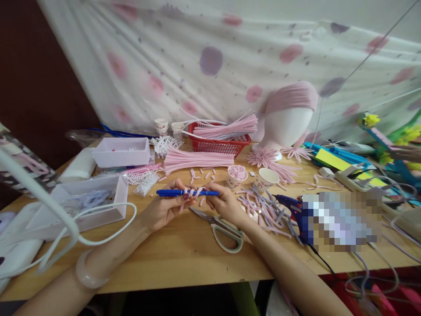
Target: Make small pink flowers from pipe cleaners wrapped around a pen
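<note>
Between both hands a blue pen (166, 193) lies level above the table, a pale pink pipe cleaner (193, 192) coiled around its middle. My left hand (167, 206) is closed on the pen and pinches the coil near its left end. My right hand (225, 204) grips the pen's right end with curled fingers; whether it also holds the pipe cleaner's tip I cannot tell. Just below the hands lie scissors (226, 232) with pale handles, blades partly apart. Behind the pen are short cut pink pieces (194, 175) and a paper cup (237, 177) filled with pink bits.
A pink pipe cleaner bundle (199, 161) lies before a red basket (213, 145). A second cup (267, 177), a glue gun (296, 215) and loose cut strips (263, 213) are at right. White trays (121, 153) and a lamp arm (42, 188) stand left; a mannequin head (286, 123) is behind.
</note>
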The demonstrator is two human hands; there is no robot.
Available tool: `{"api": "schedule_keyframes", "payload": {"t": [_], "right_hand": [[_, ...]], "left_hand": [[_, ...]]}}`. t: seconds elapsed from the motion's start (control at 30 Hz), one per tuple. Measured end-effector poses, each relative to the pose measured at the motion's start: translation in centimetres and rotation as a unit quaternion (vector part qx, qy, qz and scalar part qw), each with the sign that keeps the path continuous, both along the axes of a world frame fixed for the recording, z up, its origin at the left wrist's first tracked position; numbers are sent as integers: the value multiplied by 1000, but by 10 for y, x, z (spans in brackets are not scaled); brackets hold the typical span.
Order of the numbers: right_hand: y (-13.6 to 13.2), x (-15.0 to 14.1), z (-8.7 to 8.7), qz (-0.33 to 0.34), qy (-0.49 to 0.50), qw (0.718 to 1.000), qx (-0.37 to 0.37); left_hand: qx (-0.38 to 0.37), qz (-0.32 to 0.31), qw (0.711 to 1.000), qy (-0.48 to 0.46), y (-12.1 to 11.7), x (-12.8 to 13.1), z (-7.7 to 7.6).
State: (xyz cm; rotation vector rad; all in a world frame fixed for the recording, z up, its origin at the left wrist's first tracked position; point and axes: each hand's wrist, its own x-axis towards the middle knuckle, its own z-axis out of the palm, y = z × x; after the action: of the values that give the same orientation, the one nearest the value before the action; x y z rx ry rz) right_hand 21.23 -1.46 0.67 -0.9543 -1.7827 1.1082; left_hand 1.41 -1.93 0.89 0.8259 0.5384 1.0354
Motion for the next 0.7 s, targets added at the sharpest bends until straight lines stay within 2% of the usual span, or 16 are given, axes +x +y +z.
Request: {"api": "schedule_keyframes", "payload": {"t": [0.07,0.17,0.27,0.37,0.47,0.6,0.7], "right_hand": [[-2,-7,-4,16,56,995,-85],[-8,-15,-5,87,148,958,-230],[-14,-18,-1,128,161,940,-274],[-17,-17,2,146,123,952,-241],[-18,-13,5,138,64,973,-172],[-18,-5,16,110,-78,989,-55],[-18,1,24,33,-176,982,63]], "left_hand": [[21,33,999,17,0,2,0],[98,95,988,65,2,3,-3],[193,132,962,141,3,4,-8],[245,149,938,194,0,6,-10],[244,161,933,208,-1,8,-11],[184,142,958,165,0,7,-11],[127,128,977,109,3,6,-11]]}}
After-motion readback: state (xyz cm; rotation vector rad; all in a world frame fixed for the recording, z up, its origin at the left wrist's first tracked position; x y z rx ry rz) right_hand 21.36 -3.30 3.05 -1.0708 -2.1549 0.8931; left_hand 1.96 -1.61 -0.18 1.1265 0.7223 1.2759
